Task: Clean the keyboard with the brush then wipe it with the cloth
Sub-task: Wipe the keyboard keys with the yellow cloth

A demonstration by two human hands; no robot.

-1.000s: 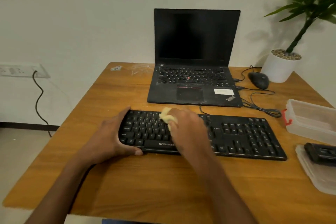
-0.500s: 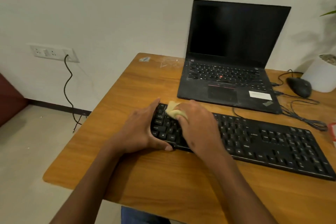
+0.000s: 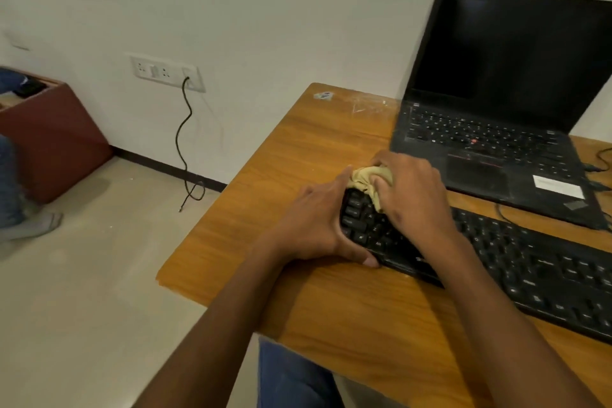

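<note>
Head view shows me the keyboard (image 3: 496,262) lying on the table (image 3: 298,149) with its long axis running from the near-left corner away to the right, so nearly all of its unwiped length lies to the right of the fingers. My right hand (image 3: 414,195) sits over the far-left corner of the keys — fingers curled down and bunched round the cloth (image 3: 366,177), pressing it onto the top rows. My left hand (image 3: 318,228) is clamped on the keyboard's left end, thumb along the front edge, fingers wrapped over the far side, touching the cloth. I judge the next stroke should travel rightward along that axis — the right hand is the one placed for it.
</note>
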